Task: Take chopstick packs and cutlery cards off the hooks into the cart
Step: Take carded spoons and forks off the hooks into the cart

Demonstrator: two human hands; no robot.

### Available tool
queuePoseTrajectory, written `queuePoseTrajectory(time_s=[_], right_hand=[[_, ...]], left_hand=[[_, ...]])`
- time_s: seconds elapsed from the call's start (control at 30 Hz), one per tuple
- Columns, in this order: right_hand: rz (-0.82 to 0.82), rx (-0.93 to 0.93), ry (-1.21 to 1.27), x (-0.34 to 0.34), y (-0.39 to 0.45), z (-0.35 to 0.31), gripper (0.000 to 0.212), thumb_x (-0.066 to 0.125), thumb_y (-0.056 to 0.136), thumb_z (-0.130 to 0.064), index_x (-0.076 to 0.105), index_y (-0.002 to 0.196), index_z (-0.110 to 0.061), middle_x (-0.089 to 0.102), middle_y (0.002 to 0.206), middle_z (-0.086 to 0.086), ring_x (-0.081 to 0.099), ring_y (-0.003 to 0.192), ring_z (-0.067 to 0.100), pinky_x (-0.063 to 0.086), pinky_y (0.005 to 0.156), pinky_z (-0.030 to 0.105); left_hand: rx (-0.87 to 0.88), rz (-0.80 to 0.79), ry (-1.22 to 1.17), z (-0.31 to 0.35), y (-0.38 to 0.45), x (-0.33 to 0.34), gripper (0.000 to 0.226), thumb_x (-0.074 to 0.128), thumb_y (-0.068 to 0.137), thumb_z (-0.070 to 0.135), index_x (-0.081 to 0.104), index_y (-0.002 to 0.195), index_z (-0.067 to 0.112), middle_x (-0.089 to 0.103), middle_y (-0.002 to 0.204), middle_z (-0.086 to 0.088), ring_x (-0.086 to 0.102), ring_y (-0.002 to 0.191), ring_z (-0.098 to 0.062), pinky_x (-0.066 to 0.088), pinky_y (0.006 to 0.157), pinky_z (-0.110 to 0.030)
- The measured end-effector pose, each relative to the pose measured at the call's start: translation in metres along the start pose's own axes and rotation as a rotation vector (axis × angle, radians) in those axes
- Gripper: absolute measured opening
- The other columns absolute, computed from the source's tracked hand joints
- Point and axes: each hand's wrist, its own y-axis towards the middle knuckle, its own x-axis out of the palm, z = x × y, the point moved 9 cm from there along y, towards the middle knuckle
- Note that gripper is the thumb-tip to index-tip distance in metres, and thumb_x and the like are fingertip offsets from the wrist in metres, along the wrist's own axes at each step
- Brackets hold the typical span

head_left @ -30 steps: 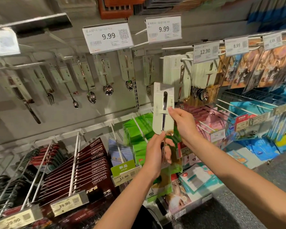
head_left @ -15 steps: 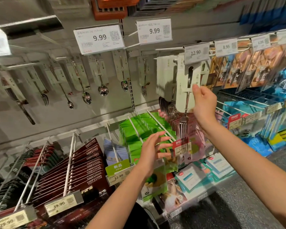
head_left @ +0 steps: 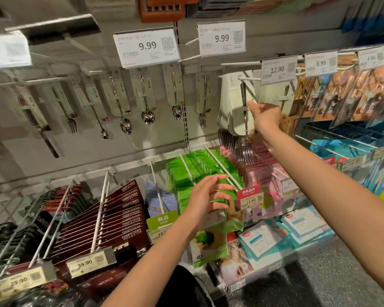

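Hanging across the whole view, a grey pegboard wall (head_left: pixel 53 151) carries rows of white hooks loaded with stock. Lower left, long hooks hold a deep stack of dark red chopstick packs (head_left: pixel 111 220) marked CHOPSTICKS, with a 39.90 tag (head_left: pixel 90 262) at the hook end; further left, darker packs hang over a 29.90 tag (head_left: pixel 20 280). Centre bottom, green packs (head_left: pixel 200 167) fill two hooks, pink packs (head_left: pixel 266 173) just to their right behind an 11.90 tag (head_left: pixel 251 199). Blue and white flat packs (head_left: pixel 297 227) lie on the bottom shelf at right.

Upper row: single cutlery cards (head_left: pixel 145 94) with spoons and forks hang flat on the wall under two 9.99 tags (head_left: pixel 146 46). Right of them a thick bunch of white fork cards (head_left: pixel 231 103) hangs on one hook (head_left: pixel 248 79) beside a 12.90 tag (head_left: pixel 277 69), fork heads clustered below.

Right hand (head_left: pixel 265 117) is raised at the front fork card, fingertips at its right edge; likely pinching it, but the fingers are hidden behind the hand, so cannot tell for sure. Card is on the hook, touching the bunch.

Left hand (head_left: pixel 205 196) hovers in front of the green packs, fingers spread and loose, gripping nothing.
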Motion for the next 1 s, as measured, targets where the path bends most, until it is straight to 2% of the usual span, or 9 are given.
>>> queuePoseTrajectory(time_s=[0.17,0.3,0.37,0.47,0.5,0.57,0.67,0.83,1.0], right_hand=[[-0.005,0.029,0.031,0.011,0.003,0.006,0.040,0.063,0.091,-0.034,0.063,0.118,-0.003,0.064,0.119,0.010,0.059,0.110,0.021,0.041,0.086,0.018],[0.058,0.049,-0.083,0.007,0.000,0.031,0.024,0.062,0.091,-0.032,0.054,0.100,-0.011,0.061,0.103,0.012,0.059,0.108,0.028,0.042,0.088,0.031],[0.067,0.096,-0.146,0.003,-0.008,0.047,0.024,0.062,0.091,-0.030,0.045,0.097,-0.013,0.059,0.110,0.013,0.056,0.113,0.028,0.040,0.092,0.032],[0.011,0.095,-0.183,0.010,-0.029,0.062,0.016,0.059,0.092,-0.024,0.058,0.099,-0.009,0.064,0.111,0.012,0.059,0.106,0.028,0.041,0.091,0.033],[-0.046,0.084,-0.183,0.018,-0.037,0.065,0.015,0.059,0.093,-0.023,0.062,0.093,-0.008,0.067,0.104,0.012,0.062,0.096,0.029,0.044,0.087,0.034],[-0.211,0.079,-0.143,0.041,-0.057,0.067,0.021,0.056,0.094,-0.022,0.065,0.081,-0.008,0.068,0.080,0.009,0.061,0.063,0.018,0.049,0.065,0.031],[-0.464,0.069,-0.075,0.082,-0.097,0.056,0.020,0.051,0.096,-0.017,0.058,0.079,-0.010,0.058,0.061,0.004,0.046,0.035,0.003,0.037,0.038,0.018],[-0.952,0.030,-0.102,0.152,-0.194,0.020,0.024,0.046,0.099,-0.012,0.052,0.076,-0.012,0.055,0.063,0.008,0.046,0.032,0.001,0.035,0.038,0.016],[-1.291,-0.072,-0.152,0.218,-0.296,-0.004,0.016,0.045,0.099,-0.009,0.055,0.086,-0.008,0.058,0.064,0.009,0.051,0.035,0.002,0.038,0.038,0.013]], left_hand=[[0.003,0.024,0.044,0.003,-0.004,-0.011,0.024,0.040,0.103,0.022,0.062,0.108,0.012,0.071,0.079,-0.002,0.062,0.058,-0.011,0.053,0.051,-0.024],[-0.004,0.038,0.062,0.004,-0.010,-0.022,0.023,0.042,0.103,0.022,0.063,0.106,0.012,0.070,0.077,0.000,0.062,0.058,-0.011,0.053,0.050,-0.024],[-0.010,0.065,0.086,0.003,-0.014,-0.032,0.022,0.044,0.102,0.022,0.063,0.107,0.012,0.070,0.078,0.000,0.062,0.058,-0.011,0.053,0.050,-0.024],[-0.014,0.115,0.118,0.005,-0.019,-0.051,0.023,0.044,0.102,0.021,0.062,0.112,0.010,0.070,0.081,-0.002,0.061,0.057,-0.010,0.051,0.048,-0.022],[-0.014,0.128,0.125,0.007,-0.023,-0.057,0.023,0.044,0.102,0.020,0.061,0.112,0.009,0.069,0.081,-0.002,0.061,0.056,-0.009,0.051,0.048,-0.022],[-0.016,0.153,0.134,0.011,-0.032,-0.070,0.022,0.042,0.102,0.017,0.061,0.110,0.010,0.068,0.081,-0.003,0.060,0.055,-0.008,0.050,0.047,-0.020],[-0.018,0.191,0.152,0.017,-0.050,-0.096,0.020,0.044,0.102,0.015,0.063,0.106,0.011,0.068,0.079,-0.002,0.060,0.055,-0.008,0.050,0.048,-0.020],[-0.004,0.318,0.195,0.034,-0.102,-0.153,0.017,0.048,0.099,0.013,0.065,0.101,0.014,0.069,0.081,-0.005,0.063,0.057,-0.010,0.054,0.052,-0.025],[-0.012,0.414,0.405,0.065,-0.191,-0.211,0.017,0.051,0.098,0.015,0.064,0.109,0.012,0.074,0.091,-0.006,0.068,0.071,-0.013,0.056,0.059,-0.024]])
